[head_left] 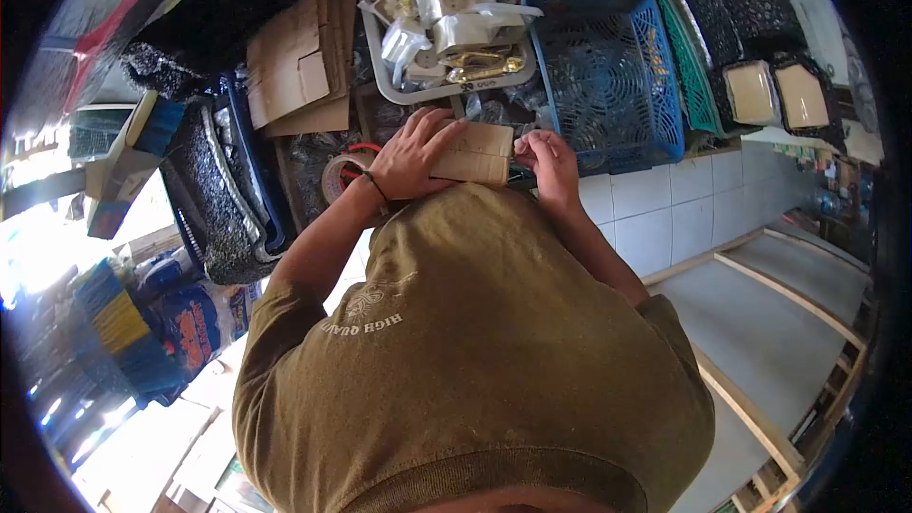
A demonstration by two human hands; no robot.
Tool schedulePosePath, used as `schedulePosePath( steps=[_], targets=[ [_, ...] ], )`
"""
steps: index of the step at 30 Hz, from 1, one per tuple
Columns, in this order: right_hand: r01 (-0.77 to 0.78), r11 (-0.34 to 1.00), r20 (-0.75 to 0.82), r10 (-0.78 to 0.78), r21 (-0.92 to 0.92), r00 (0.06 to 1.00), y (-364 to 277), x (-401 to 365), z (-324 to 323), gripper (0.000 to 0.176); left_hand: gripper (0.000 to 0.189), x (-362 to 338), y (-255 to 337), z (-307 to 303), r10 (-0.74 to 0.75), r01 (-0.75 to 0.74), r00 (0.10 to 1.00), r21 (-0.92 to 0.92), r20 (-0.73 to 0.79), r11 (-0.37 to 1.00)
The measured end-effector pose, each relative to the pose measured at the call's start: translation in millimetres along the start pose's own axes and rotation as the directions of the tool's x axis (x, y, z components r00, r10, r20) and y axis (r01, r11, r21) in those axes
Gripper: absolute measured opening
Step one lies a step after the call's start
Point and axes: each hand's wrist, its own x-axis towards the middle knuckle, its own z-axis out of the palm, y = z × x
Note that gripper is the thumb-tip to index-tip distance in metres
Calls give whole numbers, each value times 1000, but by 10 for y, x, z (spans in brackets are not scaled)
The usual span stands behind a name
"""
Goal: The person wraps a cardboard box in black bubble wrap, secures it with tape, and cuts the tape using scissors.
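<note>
A small brown cardboard box (480, 154) lies at the near edge of the work surface, close against my shirt. My left hand (415, 154) grips its left part, fingers curved over the top. At the box's right end, my right hand (551, 160) is closed in a pinch, thumb against fingertips. Whatever sits between those fingertips is too small to make out. Beside my left wrist stands a tape dispenser with red parts and a roll of tape (340, 177), partly covered by the wrist.
Behind the box stands a white tray (454, 90) heaped with wrapped metal and gold-coloured fittings. A blue plastic basket (608, 166) is to its right. Flattened cardboard (290, 71) leans at the left. Two bubble-wrapped tan packages (777, 95) lie far right, above white tiles (646, 195).
</note>
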Motion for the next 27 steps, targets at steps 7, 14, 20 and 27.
schedulePosePath(
  steps=[7,14,20,27],
  targets=[
    [22,966,-33,-32,-258,999,-121,0,-37,15,81,47,95,106,-35,36,994,-2,-101,999],
    [12,779,6,-11,-627,1000,-94,89,-115,18,78,77,104,166,-70,70,986,-2,-149,998],
    [16,718,31,7,-695,999,-55,214,-194,20,77,78,124,173,-99,103,987,32,-128,994],
    [-2,670,27,33,-742,999,-143,274,-151,20,76,80,141,173,-104,110,986,43,-131,993]
  ],
)
